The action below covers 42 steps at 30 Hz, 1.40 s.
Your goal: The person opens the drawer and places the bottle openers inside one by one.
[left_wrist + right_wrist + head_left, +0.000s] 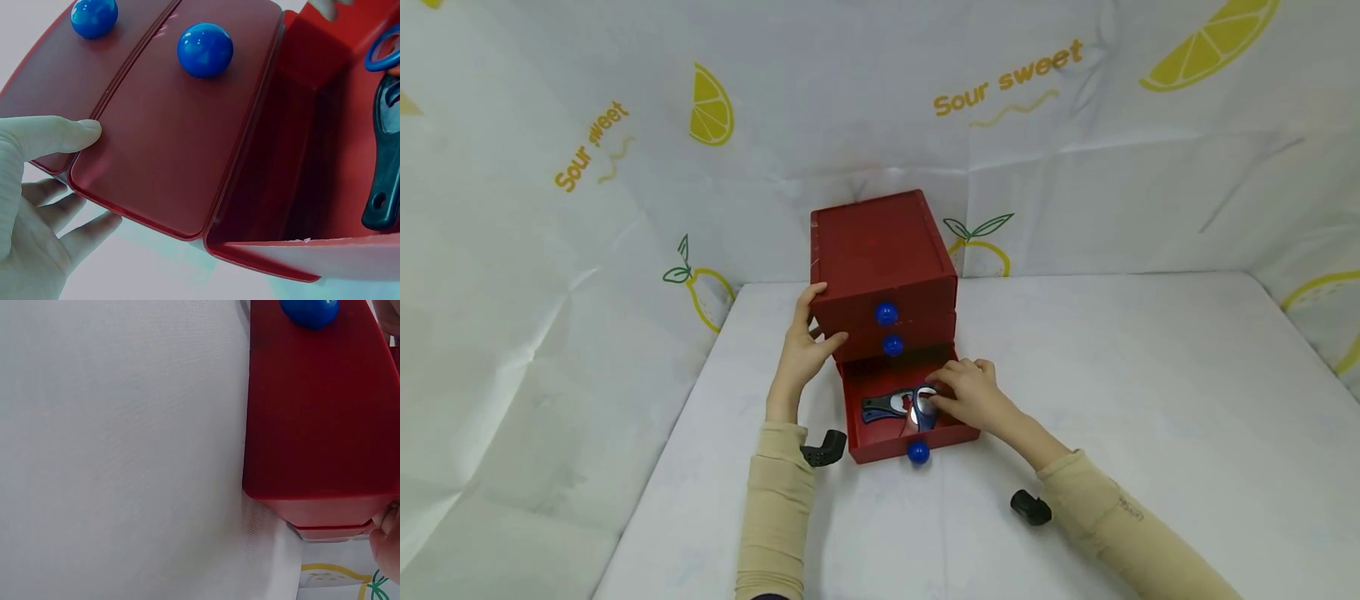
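A red drawer cabinet [880, 242] with blue round knobs stands on the white table, its lowest drawer [880, 454] pulled out. My left hand [801, 354] holds the cabinet's left front corner. In the left wrist view its thumb [87, 132] lies on the drawer fronts and its other fingers are at the side. Inside the drawer lie tools that look like bottle openers, one with a black handle [384, 181] and a hole at its end. My right hand [973, 396] reaches in and pinches a blue-rimmed bottle opener [927, 418]; its fingertips are partly hidden.
Two upper drawers are closed, with blue knobs [887, 313] on their fronts. Black curved pieces [825, 448] project beside both forearms. Behind the table [1112, 375] hangs a white cloth [850, 83] printed with lemons.
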### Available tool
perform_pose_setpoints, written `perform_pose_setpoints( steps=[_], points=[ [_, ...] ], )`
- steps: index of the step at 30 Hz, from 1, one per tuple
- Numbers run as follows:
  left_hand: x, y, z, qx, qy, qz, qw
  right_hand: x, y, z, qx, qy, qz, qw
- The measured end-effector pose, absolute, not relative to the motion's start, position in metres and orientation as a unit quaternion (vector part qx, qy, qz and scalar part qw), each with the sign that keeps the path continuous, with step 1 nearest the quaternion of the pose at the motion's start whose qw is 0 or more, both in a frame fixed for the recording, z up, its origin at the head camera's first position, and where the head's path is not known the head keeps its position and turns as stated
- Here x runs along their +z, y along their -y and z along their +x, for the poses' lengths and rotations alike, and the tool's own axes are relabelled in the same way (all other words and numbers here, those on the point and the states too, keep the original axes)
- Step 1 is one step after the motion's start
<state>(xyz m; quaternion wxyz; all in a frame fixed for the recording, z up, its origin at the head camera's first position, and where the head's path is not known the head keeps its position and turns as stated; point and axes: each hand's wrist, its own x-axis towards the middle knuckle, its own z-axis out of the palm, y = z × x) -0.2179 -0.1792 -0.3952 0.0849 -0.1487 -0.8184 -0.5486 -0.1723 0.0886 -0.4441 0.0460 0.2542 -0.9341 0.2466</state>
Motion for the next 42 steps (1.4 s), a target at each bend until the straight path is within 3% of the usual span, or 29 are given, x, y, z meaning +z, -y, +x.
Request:
perform_pose_setpoints(
  steps=[8, 17, 25, 28, 36, 42],
  points=[
    [-0.392, 0.179, -0.220, -0.549, 0.818, -0.149, 0.084, -0.436, -0.095, -0.161, 0.323, 0.905, 0.275, 0.033],
    [-0.380, 0.175, -0.208, -0.566, 0.812, -0.130, 0.059, -0.436, -0.096, -0.136, 0.427, 0.837, 0.331, 0.085],
    [-0.374, 0.173, -0.199, -0.570, 0.811, -0.120, 0.051, -0.445, -0.093, -0.112, 0.427, 0.816, 0.367, 0.133],
    [-0.374, 0.174, -0.202, -0.571, 0.810, -0.123, 0.058, -0.448, -0.092, -0.106, 0.416, 0.826, 0.366, 0.099],
    [-0.387, 0.177, -0.212, -0.560, 0.813, -0.142, 0.073, -0.462, -0.093, -0.102, 0.377, 0.868, 0.316, -0.062],
    [-0.373, 0.172, -0.203, -0.570, 0.808, -0.137, 0.057, -0.468, -0.096, -0.109, 0.412, 0.848, 0.310, -0.124]
  ],
)
